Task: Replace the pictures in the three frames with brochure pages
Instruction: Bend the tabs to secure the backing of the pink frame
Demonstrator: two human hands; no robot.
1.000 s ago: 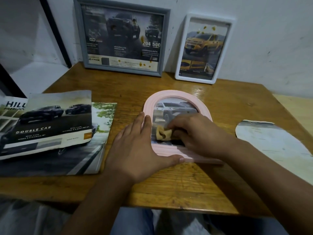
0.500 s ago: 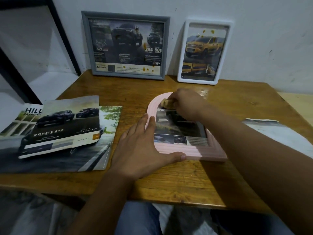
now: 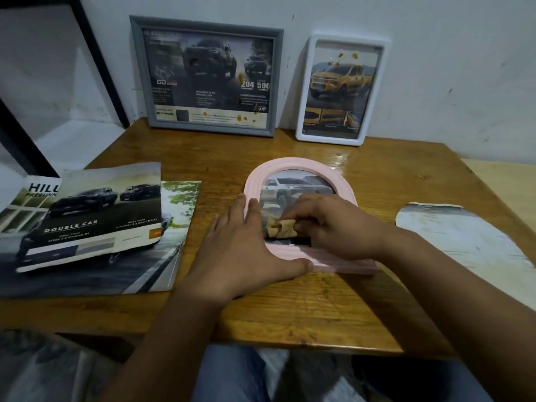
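Pink arched plastic frame [image 3: 301, 169] lies flat mid-table on the wooden table [image 3: 290, 309], a car page inside. Right hand [image 3: 336, 224] pinches a small tan cloth [image 3: 280, 229] against its glass; left hand [image 3: 240, 250] presses the frame's left edge, fingers straight and together, thumb spread along the bottom rim. Car brochures [image 3: 87, 227] lie left, a cut-out arched paper [image 3: 464, 236] right. Grey rectangular frame [image 3: 208, 74] and white rectangular frame [image 3: 340, 88] lean on the wall behind.

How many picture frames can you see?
3. A grey frame and a white frame lean against the wall; a pink arched frame lies flat on the table under both hands.
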